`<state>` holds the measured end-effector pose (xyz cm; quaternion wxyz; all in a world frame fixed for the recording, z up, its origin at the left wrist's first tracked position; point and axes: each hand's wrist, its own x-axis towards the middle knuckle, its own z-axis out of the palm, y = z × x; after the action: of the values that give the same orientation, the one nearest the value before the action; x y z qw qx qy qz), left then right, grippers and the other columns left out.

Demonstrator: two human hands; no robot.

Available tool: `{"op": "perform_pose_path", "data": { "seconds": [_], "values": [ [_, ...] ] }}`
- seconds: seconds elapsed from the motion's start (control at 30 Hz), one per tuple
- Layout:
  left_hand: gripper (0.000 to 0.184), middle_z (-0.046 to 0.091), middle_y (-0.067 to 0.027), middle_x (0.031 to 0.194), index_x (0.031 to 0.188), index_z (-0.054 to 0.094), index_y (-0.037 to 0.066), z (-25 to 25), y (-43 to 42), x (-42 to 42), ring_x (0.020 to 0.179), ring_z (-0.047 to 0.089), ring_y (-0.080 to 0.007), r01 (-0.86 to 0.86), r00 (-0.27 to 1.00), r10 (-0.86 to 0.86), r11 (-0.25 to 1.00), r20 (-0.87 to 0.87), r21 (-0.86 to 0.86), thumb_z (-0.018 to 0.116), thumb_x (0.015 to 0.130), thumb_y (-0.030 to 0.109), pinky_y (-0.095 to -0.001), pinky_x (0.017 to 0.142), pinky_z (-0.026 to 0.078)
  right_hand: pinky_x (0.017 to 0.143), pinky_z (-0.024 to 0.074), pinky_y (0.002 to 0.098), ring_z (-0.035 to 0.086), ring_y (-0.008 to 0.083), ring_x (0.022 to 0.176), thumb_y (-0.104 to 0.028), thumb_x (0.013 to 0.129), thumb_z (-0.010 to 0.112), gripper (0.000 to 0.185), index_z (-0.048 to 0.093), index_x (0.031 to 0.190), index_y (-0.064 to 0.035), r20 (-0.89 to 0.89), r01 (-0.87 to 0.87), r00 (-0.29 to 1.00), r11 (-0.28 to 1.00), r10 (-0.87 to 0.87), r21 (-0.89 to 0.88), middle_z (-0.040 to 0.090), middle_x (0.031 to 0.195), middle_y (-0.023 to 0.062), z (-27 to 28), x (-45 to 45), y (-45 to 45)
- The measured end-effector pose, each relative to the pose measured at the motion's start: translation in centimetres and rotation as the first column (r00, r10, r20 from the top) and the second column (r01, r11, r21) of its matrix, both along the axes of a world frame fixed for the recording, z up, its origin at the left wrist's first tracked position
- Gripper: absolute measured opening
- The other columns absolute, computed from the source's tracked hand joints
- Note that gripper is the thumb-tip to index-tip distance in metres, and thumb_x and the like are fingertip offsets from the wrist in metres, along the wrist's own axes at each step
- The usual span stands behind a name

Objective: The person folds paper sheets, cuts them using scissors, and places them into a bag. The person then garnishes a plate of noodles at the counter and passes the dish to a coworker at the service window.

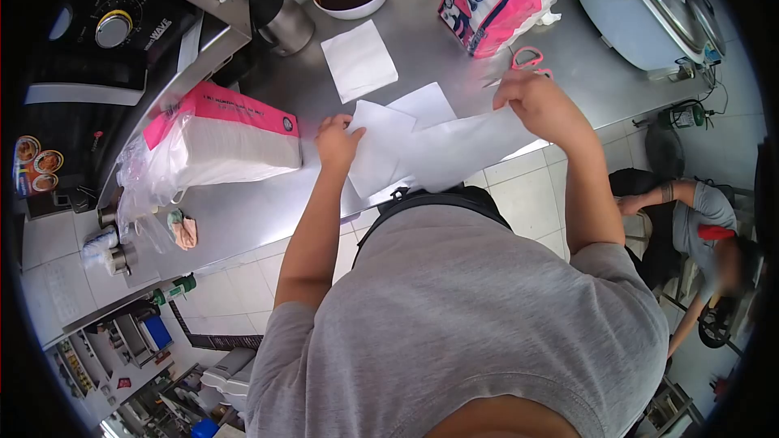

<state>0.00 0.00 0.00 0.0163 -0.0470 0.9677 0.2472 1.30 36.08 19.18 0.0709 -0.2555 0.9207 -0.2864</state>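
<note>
Head cam: L hand part-spread touching paper, R hand pinching lg sheet.

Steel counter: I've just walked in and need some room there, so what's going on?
A person is handling white sheets at the steel counter. The left hand touches one sheet's left edge; the right hand is at the right end of a larger sheet, its grip hard to make out. Another white square lies apart, toward the bowl. Scissors lie beyond the right hand.
</note>
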Motion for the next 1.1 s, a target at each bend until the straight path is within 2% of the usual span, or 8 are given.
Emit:
{"op": "perform_pose_path", "data": {
  "seconds": [0.27,0.4,0.5,0.63,0.73,0.83,1.0,1.1],
  "values": [
    [0.023,0.062,-0.0034,0.092,0.09,0.067,0.01,0.6,-0.1,-1.9,0.095,0.057,-0.0238,0.017,0.951,0.05,0.977,-0.305,0.213,0.074,0.074,0.024,-0.0399,0.084,0.041,0.073,0.0458,0.0377,0.057,0.0293,0.086,0.007,0.07,0.058,0.02,0.064,0.085,-0.0046,-0.086,-0.22,0.973,0.974,0.215,-0.058,0.058,0.086,0.0084,3.0,1.9,-4.0],
    [0.019,0.065,-0.0023,0.092,0.088,0.068,0.014,1.5,1.6,-3.1,0.095,0.06,-0.0237,0.027,0.999,-0.027,0.999,0.02,-0.026,0.074,0.074,0.024,-0.0362,0.083,0.044,0.073,0.0459,0.0375,0.057,0.0291,0.086,0.007,0.071,0.059,0.02,0.064,0.086,-0.0049,-0.095,-0.212,0.974,0.976,0.208,-0.042,0.058,0.087,0.0083,3.3,1.9,-4.5],
    [0.015,0.067,-0.0034,0.09,0.084,0.069,0.013,0.5,-0.1,-4.3,0.087,0.064,-0.0239,0.074,0.997,-0.067,0.972,-0.038,0.225,0.073,0.074,0.024,-0.0357,0.079,0.046,0.074,0.0461,0.0378,0.057,0.0292,0.088,0.007,0.071,0.059,0.021,0.064,0.088,-0.0052,-0.077,-0.207,0.976,0.976,0.202,-0.069,0.058,0.088,0.0083,3.8,2.1,-4.0],
    [0.014,0.069,-0.0084,0.083,0.08,0.066,0.007,5.1,-1.1,-8.4,0.075,0.065,-0.0285,-0.101,0.943,0.168,0.967,-0.288,0.234,0.071,0.074,0.018,-0.0369,0.072,0.051,0.075,0.0464,0.0387,0.058,0.0306,0.09,0.002,0.078,0.058,0.016,0.063,0.091,-0.0049,-0.074,-0.231,0.972,0.963,0.223,-0.137,0.061,0.091,0.0101,2.3,1.9,-5.1],
    [0.014,0.068,-0.0097,0.076,0.077,0.063,0.003,8.8,-0.4,-11.1,0.068,0.064,-0.025,0.149,0.633,-0.044,0.987,-0.773,0.066,0.07,0.075,0.015,-0.034,0.066,0.05,0.074,0.0467,0.0385,0.06,0.0316,0.09,-0.005,0.085,0.057,0.011,0.063,0.094,-0.0047,-0.071,-0.148,0.988,0.961,0.135,-0.234,0.064,0.094,0.0127,2.0,0.7,-7.1],
    [0.016,0.066,-0.0096,0.075,0.082,0.06,0.003,13.3,2.4,-9.3,0.065,0.061,-0.0195,0.202,0.938,-0.006,0.824,-0.347,0.53,0.07,0.075,0.013,-0.0298,0.065,0.049,0.074,0.0472,0.0352,0.061,0.0283,0.085,-0.01,0.087,0.059,0.011,0.062,0.096,-0.0037,0.037,0.008,0.999,0.931,0.006,-0.366,0.065,0.091,0.0119,2.5,-0.5,-8.3],
    [0.028,0.066,-0.006,0.074,0.098,0.057,0.005,23.9,6.2,-3.3,0.067,0.058,-0.0117,0.182,0.955,-0.058,0.889,-0.291,0.42,0.071,0.075,0.009,-0.0258,0.064,0.046,0.075,0.0475,0.0276,0.062,0.0174,0.08,-0.01,0.087,0.063,0.013,0.062,0.098,-0.0027,-0.173,-0.072,0.985,0.883,-0.011,-0.464,0.065,0.085,0.0069,4.2,-1.6,-9.2],
    [0.034,0.067,-0.0053,0.078,0.106,0.056,0.005,26.1,6.2,-2.3,0.072,0.059,-0.0101,0.258,0.959,-0.161,0.834,-0.232,0.488,0.07,0.076,0.006,-0.0254,0.067,0.046,0.067,0.0478,0.036,0.062,0.0304,0.078,-0.012,0.084,0.063,0.012,0.063,0.093,-0.0043,-0.08,-0.083,0.996,0.877,0.051,-0.474,0.066,0.086,0.012,6.9,-1.6,-9.6]
  ]
}}
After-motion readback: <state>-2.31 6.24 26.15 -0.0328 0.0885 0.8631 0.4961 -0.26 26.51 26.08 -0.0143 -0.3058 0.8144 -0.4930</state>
